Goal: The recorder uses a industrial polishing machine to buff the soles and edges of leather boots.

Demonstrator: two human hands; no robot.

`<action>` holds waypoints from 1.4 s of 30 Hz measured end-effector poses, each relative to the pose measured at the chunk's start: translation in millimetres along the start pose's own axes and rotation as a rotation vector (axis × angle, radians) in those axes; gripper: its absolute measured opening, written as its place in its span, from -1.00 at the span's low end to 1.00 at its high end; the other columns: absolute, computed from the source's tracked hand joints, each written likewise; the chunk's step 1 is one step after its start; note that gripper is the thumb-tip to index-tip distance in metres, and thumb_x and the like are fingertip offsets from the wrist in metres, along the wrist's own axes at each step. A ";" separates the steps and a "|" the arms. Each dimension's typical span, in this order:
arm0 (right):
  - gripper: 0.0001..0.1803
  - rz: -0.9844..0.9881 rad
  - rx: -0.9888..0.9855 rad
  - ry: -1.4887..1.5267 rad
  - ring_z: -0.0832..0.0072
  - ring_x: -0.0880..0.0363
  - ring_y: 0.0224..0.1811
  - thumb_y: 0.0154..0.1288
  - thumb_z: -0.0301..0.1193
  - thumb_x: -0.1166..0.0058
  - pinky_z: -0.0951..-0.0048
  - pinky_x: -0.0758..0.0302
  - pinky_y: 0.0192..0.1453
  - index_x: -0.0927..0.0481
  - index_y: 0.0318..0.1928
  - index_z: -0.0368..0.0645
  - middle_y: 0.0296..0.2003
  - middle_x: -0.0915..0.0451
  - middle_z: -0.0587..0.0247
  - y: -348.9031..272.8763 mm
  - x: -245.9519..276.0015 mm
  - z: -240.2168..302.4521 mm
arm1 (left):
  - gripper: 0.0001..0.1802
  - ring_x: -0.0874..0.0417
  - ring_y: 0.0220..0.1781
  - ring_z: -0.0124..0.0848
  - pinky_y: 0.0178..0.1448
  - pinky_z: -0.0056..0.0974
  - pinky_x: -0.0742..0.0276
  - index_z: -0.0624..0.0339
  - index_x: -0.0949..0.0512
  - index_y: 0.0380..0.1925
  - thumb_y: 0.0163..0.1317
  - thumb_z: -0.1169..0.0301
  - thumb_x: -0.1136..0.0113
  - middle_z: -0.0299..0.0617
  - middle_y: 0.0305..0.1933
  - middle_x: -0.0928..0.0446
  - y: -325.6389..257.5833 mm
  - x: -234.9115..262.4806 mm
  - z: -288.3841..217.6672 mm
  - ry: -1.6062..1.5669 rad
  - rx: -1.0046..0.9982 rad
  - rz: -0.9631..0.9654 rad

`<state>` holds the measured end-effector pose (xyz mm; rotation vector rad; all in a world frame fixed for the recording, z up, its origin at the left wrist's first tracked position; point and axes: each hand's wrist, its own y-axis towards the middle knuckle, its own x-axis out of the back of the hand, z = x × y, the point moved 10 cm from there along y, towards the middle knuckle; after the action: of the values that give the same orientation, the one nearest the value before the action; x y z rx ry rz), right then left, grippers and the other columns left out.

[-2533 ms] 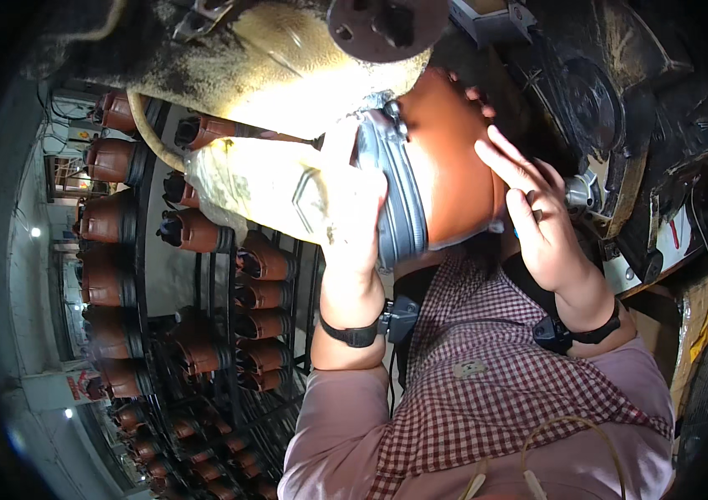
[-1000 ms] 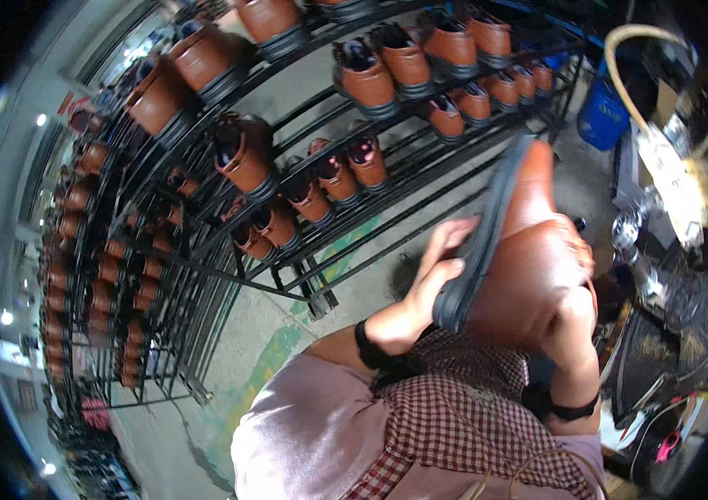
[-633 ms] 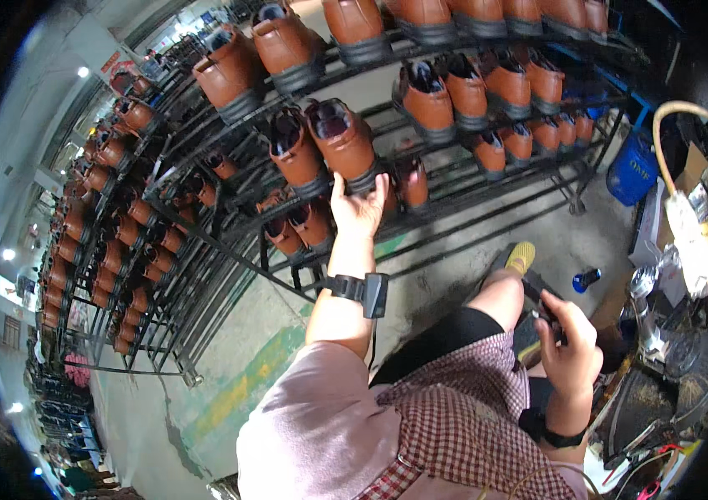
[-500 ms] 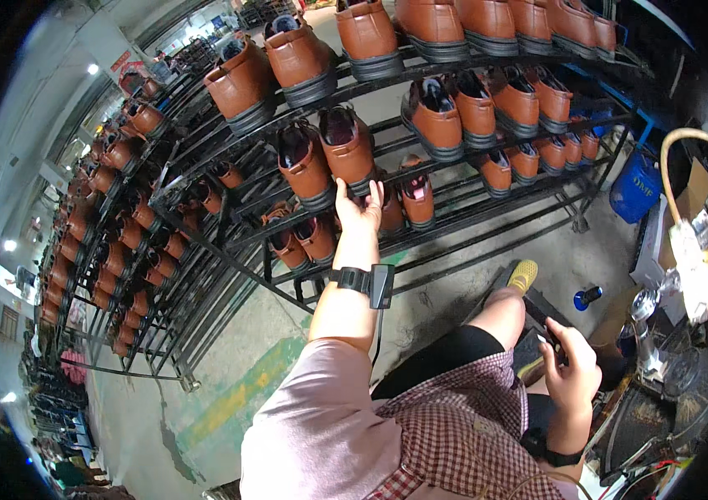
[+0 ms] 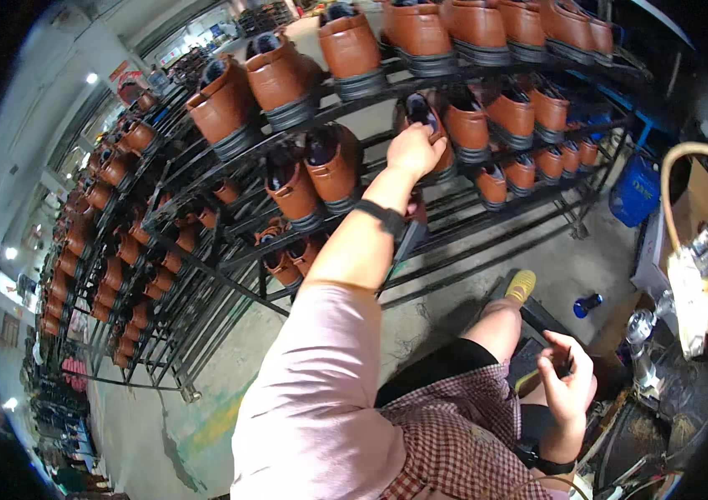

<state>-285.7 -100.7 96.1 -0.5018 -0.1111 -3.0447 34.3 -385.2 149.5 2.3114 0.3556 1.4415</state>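
Note:
My left arm reaches out to the middle tier of a black metal rack (image 5: pixel 487 218). There my left hand (image 5: pixel 415 152) is closed at the collar of a brown leather shoe (image 5: pixel 446 158) with a dark sole; its fingers are partly hidden at the shoe's opening. Just left of my forearm stands a pair of like shoes, among them a brown shoe (image 5: pixel 333 175) with its heel toward me. Low on the right, my right hand (image 5: pixel 568 383) is held above my lap with curled fingers. Something small and dark seems to lie in them, too hidden to name.
More brown shoes (image 5: pixel 352 50) line the upper tier, and a second loaded rack (image 5: pixel 112 275) stands at the left. On the right are a blue bin (image 5: pixel 636 190), a blue can (image 5: pixel 587 305) on the floor, and a lit lamp (image 5: pixel 687 304) beside a machine.
My left hand has moved right and farther away, from below the left pair of shoes to a shoe right of it, turning knuckles up. My right hand stays nearly in place.

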 end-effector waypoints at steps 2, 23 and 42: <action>-0.71 0.039 0.030 0.099 0.73 -0.43 -0.48 0.22 -0.60 -0.09 0.68 -0.37 -0.41 -0.54 -0.01 -0.29 -0.37 -0.57 0.36 1.6 -2.4 -22.2 | -0.67 -0.63 -0.29 -0.02 -0.19 0.00 -0.53 0.19 -0.59 -0.53 0.11 0.12 -0.15 -0.01 -0.41 -0.55 -48.1 21.4 -58.4 -0.035 -0.097 -0.132; -0.82 -0.323 -0.216 0.564 0.63 -0.55 -0.29 0.25 -0.46 -0.18 0.56 -0.50 -0.12 -0.55 -0.17 -0.25 -0.31 -0.59 0.34 -44.6 64.7 -109.4 | -0.06 -0.21 0.43 -0.09 0.48 -0.05 -0.13 0.26 0.12 0.45 0.10 0.21 -0.03 0.09 0.47 -0.04 -279.4 -75.9 -222.8 -1.921 0.356 0.494; -0.63 -0.531 0.076 0.619 0.72 -0.57 -0.24 0.13 -0.58 -0.29 0.64 -0.51 -0.12 -0.53 -0.03 -0.30 -0.22 -0.66 0.35 -44.3 135.9 -50.2 | -0.47 -0.41 -0.28 -0.66 -0.15 -0.54 -0.36 0.43 -0.43 0.17 0.14 0.49 -0.07 -0.31 -0.12 -0.54 -179.9 -52.6 -336.4 -1.263 -0.133 0.485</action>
<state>-433.1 -66.2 89.6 0.5771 -0.3776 -3.5038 -292.4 -181.7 158.2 2.7363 -0.6631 -0.0852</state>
